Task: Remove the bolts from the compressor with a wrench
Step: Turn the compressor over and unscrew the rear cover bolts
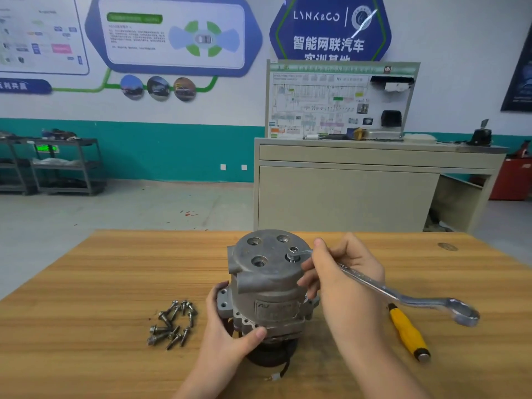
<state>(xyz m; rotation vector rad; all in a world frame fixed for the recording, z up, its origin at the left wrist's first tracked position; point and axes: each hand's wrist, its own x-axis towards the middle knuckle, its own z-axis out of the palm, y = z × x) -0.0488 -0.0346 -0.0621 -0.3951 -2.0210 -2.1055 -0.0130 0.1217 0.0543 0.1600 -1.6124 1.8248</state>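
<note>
Compressor (267, 286) stands upright on the wooden table (86, 283). Your left hand (230, 326) grasps its lower body. Your right hand (342, 272) grasps the wrench (403, 298), whose ring end sits on a top bolt (293, 256). Loose bolts (172, 323) lie near the compressor's left; a yellow-handled tool (408, 332) lies right.

Compressor (267, 286) on table (86, 283); bolts (172, 323) left of it, screwdriver (408, 332) right
</note>
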